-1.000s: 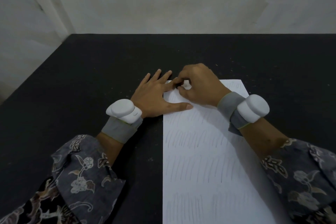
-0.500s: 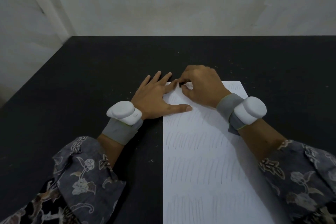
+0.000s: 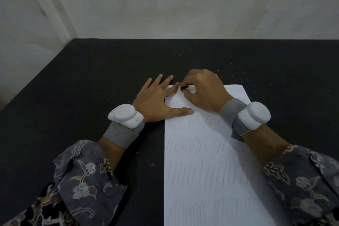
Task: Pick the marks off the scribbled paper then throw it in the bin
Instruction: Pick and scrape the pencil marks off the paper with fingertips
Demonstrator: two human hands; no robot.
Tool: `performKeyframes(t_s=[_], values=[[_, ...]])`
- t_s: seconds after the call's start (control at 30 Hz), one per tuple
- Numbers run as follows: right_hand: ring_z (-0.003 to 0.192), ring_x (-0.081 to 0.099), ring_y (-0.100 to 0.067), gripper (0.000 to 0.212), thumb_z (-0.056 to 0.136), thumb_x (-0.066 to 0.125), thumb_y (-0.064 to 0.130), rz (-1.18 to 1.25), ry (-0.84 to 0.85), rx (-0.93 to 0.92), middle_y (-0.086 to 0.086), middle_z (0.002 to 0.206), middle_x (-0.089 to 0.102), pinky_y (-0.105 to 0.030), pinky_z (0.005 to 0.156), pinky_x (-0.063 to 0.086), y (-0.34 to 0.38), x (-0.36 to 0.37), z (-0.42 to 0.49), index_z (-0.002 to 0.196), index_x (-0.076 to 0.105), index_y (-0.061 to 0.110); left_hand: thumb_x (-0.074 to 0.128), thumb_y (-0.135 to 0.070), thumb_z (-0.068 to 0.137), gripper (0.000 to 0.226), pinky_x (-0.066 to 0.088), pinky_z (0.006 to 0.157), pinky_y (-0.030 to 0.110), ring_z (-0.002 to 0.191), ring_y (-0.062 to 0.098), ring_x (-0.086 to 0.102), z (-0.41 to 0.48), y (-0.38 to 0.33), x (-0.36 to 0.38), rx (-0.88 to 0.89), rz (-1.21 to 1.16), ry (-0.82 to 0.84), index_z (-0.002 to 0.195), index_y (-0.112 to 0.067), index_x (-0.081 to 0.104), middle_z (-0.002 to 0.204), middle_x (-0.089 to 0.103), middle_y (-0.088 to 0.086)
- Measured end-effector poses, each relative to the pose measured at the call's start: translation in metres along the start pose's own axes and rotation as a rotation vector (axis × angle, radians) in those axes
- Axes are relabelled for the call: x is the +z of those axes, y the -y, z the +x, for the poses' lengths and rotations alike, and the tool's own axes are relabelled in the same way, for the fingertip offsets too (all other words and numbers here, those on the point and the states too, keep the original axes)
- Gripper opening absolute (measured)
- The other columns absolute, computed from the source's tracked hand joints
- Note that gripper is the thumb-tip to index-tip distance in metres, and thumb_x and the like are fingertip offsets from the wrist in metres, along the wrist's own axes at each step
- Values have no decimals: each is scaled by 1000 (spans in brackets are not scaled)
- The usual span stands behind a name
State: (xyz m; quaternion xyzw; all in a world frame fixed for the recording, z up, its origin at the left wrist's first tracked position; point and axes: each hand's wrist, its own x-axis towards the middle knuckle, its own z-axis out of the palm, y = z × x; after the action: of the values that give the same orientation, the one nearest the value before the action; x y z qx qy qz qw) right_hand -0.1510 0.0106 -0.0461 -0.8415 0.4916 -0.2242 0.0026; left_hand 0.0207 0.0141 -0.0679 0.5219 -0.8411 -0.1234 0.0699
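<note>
A white sheet of paper (image 3: pixel 207 161) covered in rows of faint pencil scribbles lies on the black table (image 3: pixel 82 97), running from mid-table toward me. My left hand (image 3: pixel 156 102) lies flat with straight fingers; its thumb and index finger press the sheet's top left corner. My right hand (image 3: pixel 203 91) is curled over the sheet's top edge and pinches a small white eraser (image 3: pixel 191 89) with a dark end against the paper. The paper under my right hand is hidden.
The table's left edge (image 3: pixel 36 77) runs diagonally beside a pale floor, and its far edge meets a white wall (image 3: pixel 183 5). Small specks and crumbs dot the black surface around the sheet's top. No bin is in view.
My right hand has shifted slightly back and forth at the sheet's top edge with the eraser. My left hand stays flat in the same spot.
</note>
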Motion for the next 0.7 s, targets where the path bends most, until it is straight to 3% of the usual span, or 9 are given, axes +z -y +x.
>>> performKeyframes(t_s=[0.1, 0.27, 0.4, 0.53, 0.6, 0.7], values=[[85, 62, -20, 21, 87, 62, 15, 24, 41, -76, -5, 96, 67, -35, 75, 52, 7, -2, -3, 105, 72, 13, 23, -94, 50, 112, -6, 119, 40, 149, 16, -3, 1, 1, 0, 4, -12, -10, 148, -40, 27, 162, 6, -7], [90, 62, -22, 22, 89, 60, 18, -50, -40, 77, -8, 100, 67, -32, 80, 51, -7, -2, 2, 107, 70, 10, 24, -94, 52, 117, -8, 119, 39, 148, 15, -5, 1, 0, -1, -21, 28, 14, 152, -34, 17, 162, 3, -8], [84, 61, -20, 18, 86, 64, 16, 39, -9, -22, -6, 94, 68, -30, 75, 50, 7, 1, -4, 101, 73, 10, 22, -95, 50, 116, -6, 119, 39, 148, 15, -4, 2, 1, 0, 0, 11, -7, 151, -38, 22, 162, 5, -8], [88, 62, -18, 20, 87, 65, 20, 4, -33, 120, -5, 99, 69, -33, 83, 53, -11, 0, -1, 104, 71, 12, 28, -95, 54, 116, -8, 118, 38, 148, 15, -5, 0, -1, -2, -17, 22, 5, 152, -34, 18, 162, 3, -8], [78, 61, -10, 17, 85, 67, 16, 183, -131, 229, -4, 93, 69, -24, 78, 54, -18, -1, -3, 100, 71, 10, 27, -93, 57, 113, -8, 118, 38, 148, 15, -5, 0, -3, -3, -19, 39, 19, 152, -33, 16, 162, 2, -7], [65, 59, -8, 9, 86, 64, 9, 611, -355, 472, 1, 80, 64, -15, 58, 52, -24, -4, -8, 94, 67, 10, 20, -92, 61, 110, -8, 117, 38, 149, 19, -4, 0, -4, -1, -9, 83, 22, 153, -33, 12, 162, 1, -6]])
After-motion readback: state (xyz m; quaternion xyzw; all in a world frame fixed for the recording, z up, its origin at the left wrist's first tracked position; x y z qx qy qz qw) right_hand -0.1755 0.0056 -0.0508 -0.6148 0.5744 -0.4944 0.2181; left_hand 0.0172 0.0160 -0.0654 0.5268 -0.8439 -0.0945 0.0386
